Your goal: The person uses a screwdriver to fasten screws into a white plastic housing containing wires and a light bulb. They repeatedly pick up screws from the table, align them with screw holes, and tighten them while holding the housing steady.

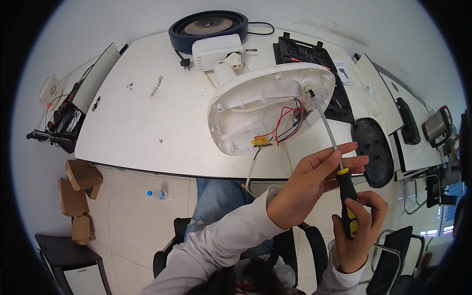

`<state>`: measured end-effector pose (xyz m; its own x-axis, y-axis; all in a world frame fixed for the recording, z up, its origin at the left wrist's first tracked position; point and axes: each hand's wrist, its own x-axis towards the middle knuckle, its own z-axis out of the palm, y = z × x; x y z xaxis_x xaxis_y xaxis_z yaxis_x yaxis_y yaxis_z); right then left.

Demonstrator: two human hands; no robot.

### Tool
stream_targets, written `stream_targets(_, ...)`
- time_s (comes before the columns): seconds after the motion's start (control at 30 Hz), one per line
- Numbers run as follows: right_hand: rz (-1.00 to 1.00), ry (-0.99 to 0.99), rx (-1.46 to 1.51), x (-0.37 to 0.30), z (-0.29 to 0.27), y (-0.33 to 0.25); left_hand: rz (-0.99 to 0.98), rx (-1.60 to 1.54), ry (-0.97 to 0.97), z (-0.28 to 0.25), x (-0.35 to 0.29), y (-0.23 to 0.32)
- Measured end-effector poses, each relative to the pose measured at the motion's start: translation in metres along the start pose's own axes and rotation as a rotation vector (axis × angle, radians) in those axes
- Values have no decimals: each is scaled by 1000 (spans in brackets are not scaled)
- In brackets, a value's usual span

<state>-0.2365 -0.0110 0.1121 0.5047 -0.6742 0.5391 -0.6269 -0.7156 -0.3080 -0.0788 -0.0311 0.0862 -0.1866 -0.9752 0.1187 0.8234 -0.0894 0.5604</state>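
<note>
A white oval shell [231, 129] of what looks like a fan base lies on the table with its hollow inside facing up. Red, blue and black wires [282, 123] run inside it, along with a small yellow part [260, 142]. My left hand [307, 184] steadies the shaft of a screwdriver [347, 189] between thumb and fingers. My right hand [364, 228] grips its black and yellow handle. The tip reaches a round pale part [319, 94] at the shell's right end. Behind the shell, a white motor housing [216, 51] with a metal shaft is joined by a neck.
A dark blue round base [209, 24] stands at the back with a plug [185, 63]. A black tool case [339, 103] lies behind the shell, and a black oval cover [373, 152] at its right. Loose screws [156, 86] lie left. Cardboard boxes [73, 196] and a bottle [158, 194] are on the floor.
</note>
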Motion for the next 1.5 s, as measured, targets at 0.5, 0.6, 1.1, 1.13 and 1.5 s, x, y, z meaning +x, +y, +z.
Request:
stream_targets(0.5, 20, -21, 2, -5, 2, 1, -37, -6, 8, -1, -4, 1)
stream_targets(0.6, 18, -27, 1, -6, 3, 1, -45, -14, 13, -2, -5, 2)
stream_targets(1.1, 20, -21, 18, -5, 5, 1, -48, -15, 14, -2, -4, 5)
stream_targets(1.13, 22, -23, 21, -5, 6, 1, -47, -17, 15, -2, -5, 5)
stream_targets(1.5, 40, -39, 19, -8, 5, 0, -58, -32, 8, -3, -6, 3)
